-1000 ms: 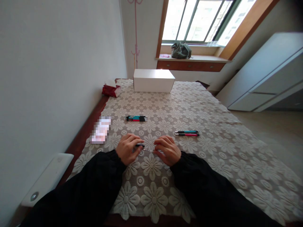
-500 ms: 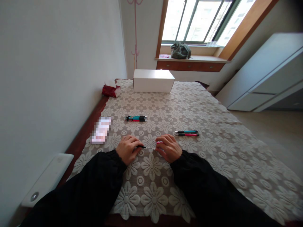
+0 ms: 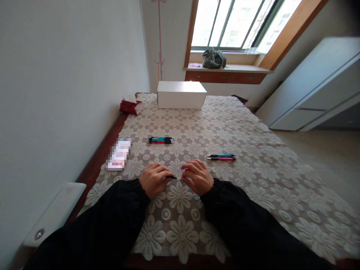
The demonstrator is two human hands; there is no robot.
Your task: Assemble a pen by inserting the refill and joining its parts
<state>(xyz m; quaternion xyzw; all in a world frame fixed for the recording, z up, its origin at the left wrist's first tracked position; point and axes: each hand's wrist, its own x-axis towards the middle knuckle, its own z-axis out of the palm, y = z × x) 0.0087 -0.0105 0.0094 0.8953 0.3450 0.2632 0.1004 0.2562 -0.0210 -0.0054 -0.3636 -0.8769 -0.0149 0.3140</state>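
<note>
Near the front of the table, my left hand [image 3: 153,180] pinches a slim black pen part [image 3: 171,177] between thumb and fingers. My right hand [image 3: 199,177], just across from it, is closed around a pink pen part [image 3: 187,169] that is mostly hidden by the fingers. A thin pale rod [image 3: 179,178], like a refill, bridges the short gap between the two hands. Beyond my right hand lie a blue-and-black pen [image 3: 221,155] and a pink-and-black pen [image 3: 221,159], side by side. Several more pens [image 3: 161,140] sit in a bunch farther off to the left.
A floral lace cloth [image 3: 182,236] covers the table. At its far end stands a white box [image 3: 181,99], with a red packet [image 3: 129,107] to its left. A blurred-out flat item [image 3: 119,154] lies at the left edge, beside a white device [image 3: 56,215] along the wall.
My hands have come closer together, so less of the thin rod shows between them. The whole view has shifted slightly. The pens on the cloth lie as before.
</note>
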